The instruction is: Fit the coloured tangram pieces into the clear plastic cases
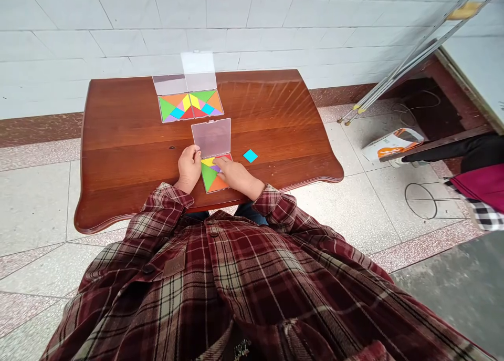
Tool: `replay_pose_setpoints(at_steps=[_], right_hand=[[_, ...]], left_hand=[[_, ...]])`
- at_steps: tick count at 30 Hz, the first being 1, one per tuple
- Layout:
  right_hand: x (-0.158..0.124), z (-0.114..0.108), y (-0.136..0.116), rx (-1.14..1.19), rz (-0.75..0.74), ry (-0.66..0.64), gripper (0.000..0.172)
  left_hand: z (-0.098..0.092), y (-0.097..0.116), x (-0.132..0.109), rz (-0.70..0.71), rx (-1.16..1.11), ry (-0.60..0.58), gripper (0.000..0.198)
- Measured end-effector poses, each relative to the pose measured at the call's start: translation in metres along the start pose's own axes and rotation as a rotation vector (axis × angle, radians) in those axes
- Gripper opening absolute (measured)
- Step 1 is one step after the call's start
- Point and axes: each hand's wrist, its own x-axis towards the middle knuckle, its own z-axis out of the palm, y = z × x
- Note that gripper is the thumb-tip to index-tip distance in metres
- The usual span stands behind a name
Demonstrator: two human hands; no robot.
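Your right hand (236, 176) pressed over colored pieces (209, 177) in an open box (212, 138), your left hand (189, 167) at its edge; a blue piece (250, 155) lay apart on the table (283, 124), two filled boxes (171, 84) beyond.

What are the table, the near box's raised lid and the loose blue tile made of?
Table: likely varnished wood; reddish-brown, with glossy reflections.
Lid: probably thin, smooth plastic; brown tabletop seems to tint through it.
Blue tile: flat, evenly coloured; perhaps plastic or foam, the look leaves it open.
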Motion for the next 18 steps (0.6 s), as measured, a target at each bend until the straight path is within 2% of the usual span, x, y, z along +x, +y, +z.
replay_pose_setpoints(at_steps=[8, 15, 18], right_hand=[[0.002, 0.000, 0.003, 0.017, 0.019, -0.017, 0.042], [0.013, 0.004, 0.017, 0.165, 0.065, 0.014, 0.038], [0.016, 0.006, 0.018, 0.199, 0.078, 0.015, 0.031]], left_hand=[[0.001, -0.001, 0.000, 0.006, -0.007, 0.014, 0.010], [0.000, 0.000, 0.000, 0.015, -0.001, 0.001, 0.010], [-0.001, 0.001, 0.001, 0.017, 0.003, -0.008, 0.009]])
